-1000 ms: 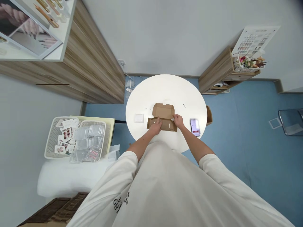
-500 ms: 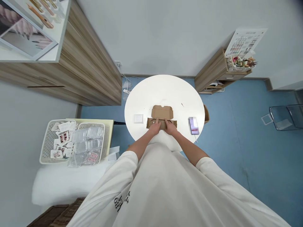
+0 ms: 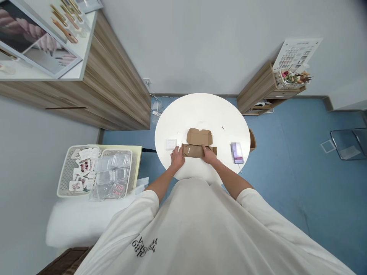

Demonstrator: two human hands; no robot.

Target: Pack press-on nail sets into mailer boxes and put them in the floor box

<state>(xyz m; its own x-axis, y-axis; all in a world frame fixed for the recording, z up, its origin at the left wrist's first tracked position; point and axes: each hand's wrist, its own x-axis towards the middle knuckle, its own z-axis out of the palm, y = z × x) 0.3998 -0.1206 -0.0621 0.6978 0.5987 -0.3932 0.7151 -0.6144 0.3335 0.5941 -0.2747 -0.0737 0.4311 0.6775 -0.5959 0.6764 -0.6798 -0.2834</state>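
Note:
An unfolded brown cardboard box (image 3: 195, 151) lies on the white oval table (image 3: 200, 110), its lid (image 3: 200, 136) laid back on the far side. Inside the tray part is a small white mark or slip, too small to make out. My right hand (image 3: 210, 156) grips the near right part of the box, thumb over the inside and the other fingers hidden. At the box's left end is my left hand (image 3: 177, 157), fingers apart, beside the side flap; whether it touches the flap I cannot tell. A flat white packet (image 3: 171, 144) lies just beyond its fingertips.
A blurred purple item (image 3: 237, 153) with a white cable lies at the table's right. On the left, white baskets (image 3: 64, 173) hold printed cards and clear plastic cases. A tall wooden cabinet (image 3: 120, 76) stands at the back left, a low cabinet (image 3: 260, 89) at the back right.
My left hand has moved left, off the inside of the box to its left end, and its fingers have spread. My right hand stays on the box's right part.

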